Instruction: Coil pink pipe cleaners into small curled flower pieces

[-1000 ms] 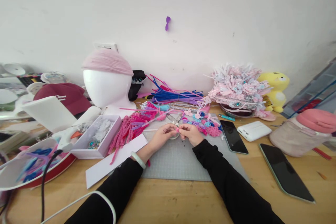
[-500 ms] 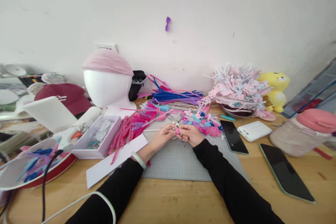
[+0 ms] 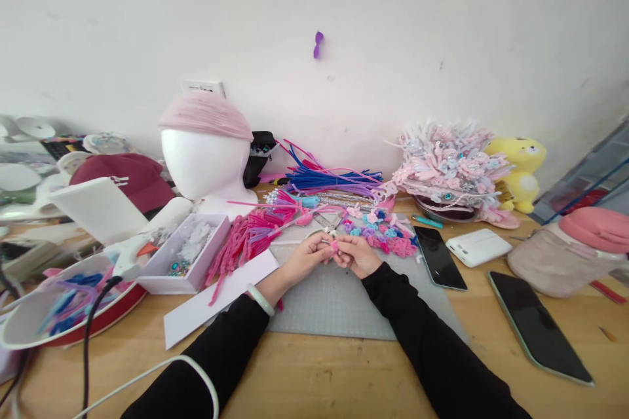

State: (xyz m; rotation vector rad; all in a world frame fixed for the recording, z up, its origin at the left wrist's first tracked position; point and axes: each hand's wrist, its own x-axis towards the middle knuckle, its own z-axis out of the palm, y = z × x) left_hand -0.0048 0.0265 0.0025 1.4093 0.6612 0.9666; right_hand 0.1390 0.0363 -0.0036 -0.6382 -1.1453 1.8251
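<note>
Above the grey cutting mat [image 3: 339,314], my left hand [image 3: 307,258] and my right hand [image 3: 361,255] meet fingertip to fingertip. Both are closed in a pinch on a small pink fuzzy piece [image 3: 335,246], which looks like bent pipe cleaner; the fingers cover much of it. Just behind the hands lie pliers or scissors [image 3: 326,222], partly hidden. To the right rests a pile of small pink, blue and purple fuzzy pieces [image 3: 381,232]. Bundles of pink pipe cleaners [image 3: 233,242] lie on the left, beside a white strip of card [image 3: 216,304].
A white mannequin head [image 3: 206,163] stands behind on the left, near a box of beads [image 3: 187,255] and a glue gun [image 3: 130,258]. Blue pipe cleaners [image 3: 334,179] lie by the wall. At right are a decorated headpiece [image 3: 447,170], two phones [image 3: 538,327] and a white power bank [image 3: 479,247].
The view has shifted slightly, so the surroundings sit a little further right. My fingers have moved slightly around the pink piece, and both hands still pinch it.
</note>
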